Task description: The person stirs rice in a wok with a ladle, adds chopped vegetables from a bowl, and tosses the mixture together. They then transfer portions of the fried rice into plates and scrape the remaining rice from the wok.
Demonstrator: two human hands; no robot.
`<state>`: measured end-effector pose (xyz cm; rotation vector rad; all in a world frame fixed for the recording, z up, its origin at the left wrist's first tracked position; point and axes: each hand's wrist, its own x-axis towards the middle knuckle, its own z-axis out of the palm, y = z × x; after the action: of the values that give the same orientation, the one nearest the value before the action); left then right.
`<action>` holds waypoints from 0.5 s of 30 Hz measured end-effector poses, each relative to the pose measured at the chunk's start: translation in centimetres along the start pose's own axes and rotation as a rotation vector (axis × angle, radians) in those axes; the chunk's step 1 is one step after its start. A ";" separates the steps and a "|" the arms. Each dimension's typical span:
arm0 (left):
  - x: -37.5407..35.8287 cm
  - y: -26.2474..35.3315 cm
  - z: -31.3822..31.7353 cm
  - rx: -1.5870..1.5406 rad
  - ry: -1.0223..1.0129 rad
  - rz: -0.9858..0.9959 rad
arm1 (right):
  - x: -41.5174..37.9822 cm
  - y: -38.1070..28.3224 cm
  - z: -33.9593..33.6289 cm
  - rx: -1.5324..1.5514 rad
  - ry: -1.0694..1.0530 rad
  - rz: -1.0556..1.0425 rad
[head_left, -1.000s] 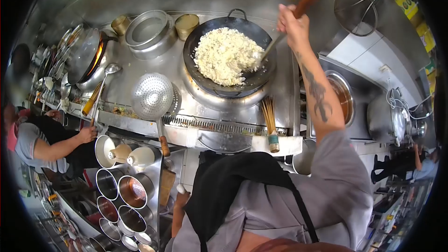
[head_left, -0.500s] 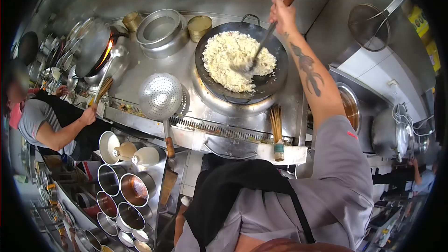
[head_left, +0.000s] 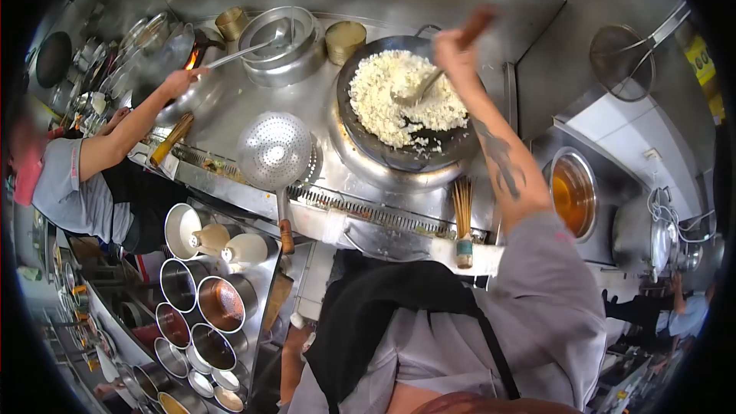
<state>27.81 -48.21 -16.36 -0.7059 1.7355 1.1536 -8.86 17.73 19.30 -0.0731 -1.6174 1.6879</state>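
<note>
My right hand (head_left: 455, 57), blurred by motion, is closed around the wooden-ended handle of a long metal ladle (head_left: 418, 93). The ladle's head rests in a heap of pale fried rice (head_left: 383, 96) inside a black wok (head_left: 448, 149) on the burner. Low in the view, beside the black apron (head_left: 383, 291), my left hand (head_left: 297, 340) is partly hidden; a small white thing shows near it, and its fingers cannot be made out.
A perforated strainer (head_left: 274, 150) and a bamboo brush (head_left: 463, 218) lie along the stove's front. Metal pots (head_left: 282, 69) stand behind. At the left, a co-worker (head_left: 84, 176) reaches a ladle towards them. Several sauce containers (head_left: 228, 303) stand lower left; an orange-filled bowl (head_left: 573, 195) is at right.
My right hand has moved down, and the ladle's head has shifted slightly within the rice. The view has shifted a little. The co-worker's arm has reached out towards the back pots.
</note>
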 end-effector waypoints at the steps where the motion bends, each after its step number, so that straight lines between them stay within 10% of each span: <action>1: 0.6 -1.7 -0.5 0.168 0.084 0.138 | 1.8 1.5 0.1 -0.215 -0.061 -0.043; 10: -12.6 13.5 2.6 0.102 -0.045 0.049 | 4.9 0.8 2.8 -0.162 -0.126 0.123; 15: -9.3 10.3 0.4 0.037 -0.168 0.346 | 6.4 -4.1 5.3 -0.202 -0.075 0.009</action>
<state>23.42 -43.96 -3.90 -0.2801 1.7725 1.3667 -14.14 16.45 26.76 -0.1185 -1.8429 1.5456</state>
